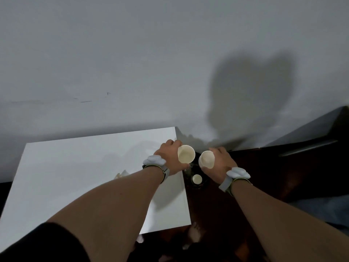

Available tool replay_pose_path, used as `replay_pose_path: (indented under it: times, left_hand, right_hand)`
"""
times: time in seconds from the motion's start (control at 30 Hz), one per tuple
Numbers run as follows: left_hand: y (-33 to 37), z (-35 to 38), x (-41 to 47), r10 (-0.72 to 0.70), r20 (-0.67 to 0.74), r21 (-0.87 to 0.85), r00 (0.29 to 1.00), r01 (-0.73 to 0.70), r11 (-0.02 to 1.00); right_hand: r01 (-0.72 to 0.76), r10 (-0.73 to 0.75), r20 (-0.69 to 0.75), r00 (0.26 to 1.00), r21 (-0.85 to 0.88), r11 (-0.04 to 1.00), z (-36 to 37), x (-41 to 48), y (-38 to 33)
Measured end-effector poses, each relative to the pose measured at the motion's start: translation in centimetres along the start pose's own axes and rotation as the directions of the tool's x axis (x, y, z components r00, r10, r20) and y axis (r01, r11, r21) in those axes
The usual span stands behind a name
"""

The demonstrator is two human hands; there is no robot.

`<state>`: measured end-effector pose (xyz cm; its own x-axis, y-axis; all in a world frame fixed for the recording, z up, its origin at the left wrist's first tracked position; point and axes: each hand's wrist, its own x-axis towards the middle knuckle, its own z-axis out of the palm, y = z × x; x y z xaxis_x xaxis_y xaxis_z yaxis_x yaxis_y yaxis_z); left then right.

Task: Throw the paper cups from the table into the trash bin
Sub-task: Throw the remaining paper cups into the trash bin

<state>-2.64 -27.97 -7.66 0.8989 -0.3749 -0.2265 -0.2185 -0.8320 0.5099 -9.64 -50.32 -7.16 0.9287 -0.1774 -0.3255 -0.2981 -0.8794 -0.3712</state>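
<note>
My left hand (pixel 168 157) grips a cream paper cup (pixel 186 154), its mouth turned toward me, just past the right edge of the white table (pixel 75 176). My right hand (pixel 221 161) grips a second paper cup (pixel 206 159) beside the first. Both cups hang over a dark trash bin (pixel 197 186) that stands on the floor between the table and a dark cabinet. A third paper cup (pixel 197 179) lies down inside the bin. Each wrist wears a band with a pale sensor.
A small crumpled scrap (pixel 120 174) shows on the table, partly hidden by my left forearm. A dark wooden cabinet (pixel 302 163) with a bar handle stands at the right. A grey wall rises behind. My bare feet (pixel 194 233) are on the dark floor below.
</note>
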Motion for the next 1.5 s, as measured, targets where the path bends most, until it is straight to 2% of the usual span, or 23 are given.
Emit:
replay_pose_path:
  times: [0.23, 0.73, 0.97, 1.17, 1.37, 1.5]
  left_hand:
    - [2.3, 2.7, 0.5, 0.037, -0.005, 0.019, 0.999, -0.037, 0.999]
    - [5.1, 10.4, 4.5, 0.058, 0.191, 0.059, 0.980, -0.070, 0.996]
    - [5.3, 17.8, 7.1, -0.132, 0.302, 0.090, 0.944, 0.110, 0.990]
    - [4.9, 26.5, 8.8, -0.367, 0.367, 0.132, 0.855, 0.342, 0.930]
    - [1.3, 33.6, 11.0, -0.459, 0.420, 0.126, 0.783, 0.451, 0.884]
    - [-1.7, 37.9, 13.1, -0.435, 0.431, 0.082, 0.791, 0.446, 0.891]
  right_hand:
    - [-0.035, 0.036, -0.028, 0.999, 0.031, 0.999, 0.8, -0.5, 4.3]
    - [-0.181, 0.177, 0.049, 0.983, 0.112, 0.977, 3.1, -0.2, 12.5]
    - [-0.268, 0.261, 0.066, 0.963, 0.184, 0.945, 6.4, 2.1, 17.3]
    - [-0.317, 0.309, 0.072, 0.948, 0.235, 0.919, 10.9, 4.8, 22.3]
    - [-0.345, 0.336, 0.082, 0.938, 0.300, 0.889, 18.0, 6.8, 26.2]
    - [-0.341, 0.321, 0.114, 0.940, 0.292, 0.894, 22.2, 8.2, 28.4]
